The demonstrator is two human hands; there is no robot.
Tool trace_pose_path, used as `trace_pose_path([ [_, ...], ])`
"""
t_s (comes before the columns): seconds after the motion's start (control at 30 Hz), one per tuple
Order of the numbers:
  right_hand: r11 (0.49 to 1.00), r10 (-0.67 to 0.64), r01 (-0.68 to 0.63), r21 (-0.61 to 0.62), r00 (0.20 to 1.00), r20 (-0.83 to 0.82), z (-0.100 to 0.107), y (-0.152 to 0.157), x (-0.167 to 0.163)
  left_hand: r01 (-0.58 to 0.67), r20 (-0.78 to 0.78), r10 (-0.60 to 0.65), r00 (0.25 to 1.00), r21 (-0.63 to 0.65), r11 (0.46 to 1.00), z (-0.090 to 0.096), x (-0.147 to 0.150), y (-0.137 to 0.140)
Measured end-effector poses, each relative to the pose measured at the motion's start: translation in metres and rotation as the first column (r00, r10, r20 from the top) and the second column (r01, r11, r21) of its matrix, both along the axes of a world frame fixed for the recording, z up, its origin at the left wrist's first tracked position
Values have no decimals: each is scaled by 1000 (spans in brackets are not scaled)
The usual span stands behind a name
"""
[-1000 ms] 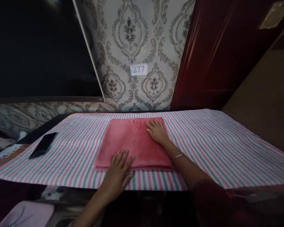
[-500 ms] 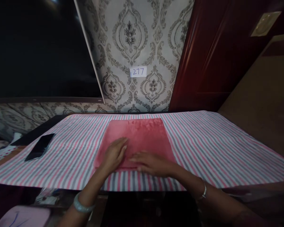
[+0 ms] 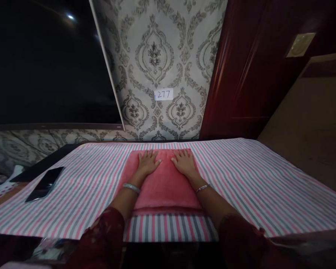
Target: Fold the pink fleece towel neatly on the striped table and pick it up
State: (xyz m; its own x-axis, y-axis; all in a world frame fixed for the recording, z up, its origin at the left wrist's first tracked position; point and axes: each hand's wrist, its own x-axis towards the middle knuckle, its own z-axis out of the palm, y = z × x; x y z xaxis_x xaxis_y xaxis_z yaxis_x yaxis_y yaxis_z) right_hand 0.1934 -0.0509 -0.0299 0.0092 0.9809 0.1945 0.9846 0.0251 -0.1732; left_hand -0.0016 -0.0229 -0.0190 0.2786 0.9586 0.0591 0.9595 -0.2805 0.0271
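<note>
A folded pink-red plush cloth (image 3: 166,186) lies flat in the middle of the table, its near edge showing a fold. My left hand (image 3: 148,162) rests palm down on its far left part, fingers spread and pointing away from me. On the far right part lies my right hand (image 3: 184,162), also flat with fingers apart. Both hands touch the top of the cloth, and neither grips it. A strip of the cloth's surface shows between them.
A striped pink, grey and white tablecloth (image 3: 240,179) covers the table. Toward the left lies a black phone (image 3: 44,184). Behind stand a large dark screen (image 3: 50,67), a patterned wall with a paper label (image 3: 164,94), and a dark red door panel (image 3: 240,74).
Both hands have slid away from me, from the cloth's near part to its far edge. They have moved farther apart, and their fingers are now spread. The camera view has tilted slightly upward.
</note>
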Motion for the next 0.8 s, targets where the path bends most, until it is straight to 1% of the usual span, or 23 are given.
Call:
trace_pose_path([
  [0.1, 1000, 6, -6, 15, 1000, 23, -15, 1, 2, -17, 13, 17, 1000, 75, 997, -19, -3, 3],
  [0.17, 1000, 8, -9, 27, 1000, 24, -19, 2, 3, -12, 24, 10, 1000, 95, 995, -25, -4, 3],
  [0.27, 999, 6, -7, 31, 1000, 23, -20, 3, 4, -30, 41, 26, 999, 92, 995, -24, -5, 5],
  [0.33, 1000, 4, -4, 28, 1000, 19, -19, 3, 4, -88, 40, 85, 996, 76, 993, -19, -11, 7],
  [0.47, 1000, 10, -10, 16, 1000, 12, -17, 1, 5, -232, 52, 230, 972, 19, 973, -10, -39, 10],
  [0.53, 1000, 10, -10, 8, 1000, 11, -16, 1, 5, -298, 97, 301, 949, -47, 954, -8, -58, 9],
  [0.6, 1000, 6, -6, -2, 1000, 9, -17, 1, 5, -336, 151, 349, 925, -107, 936, -10, -76, 5],
  [0.7, 1000, 5, -5, -10, 1000, 12, -18, 1, 6, -328, 195, 349, 917, -133, 935, -16, -98, 0],
  [0.8, 1000, 13, -12, -21, 1000, 11, -15, 1, 7, -324, 210, 337, 918, -94, 941, -16, -112, -3],
])
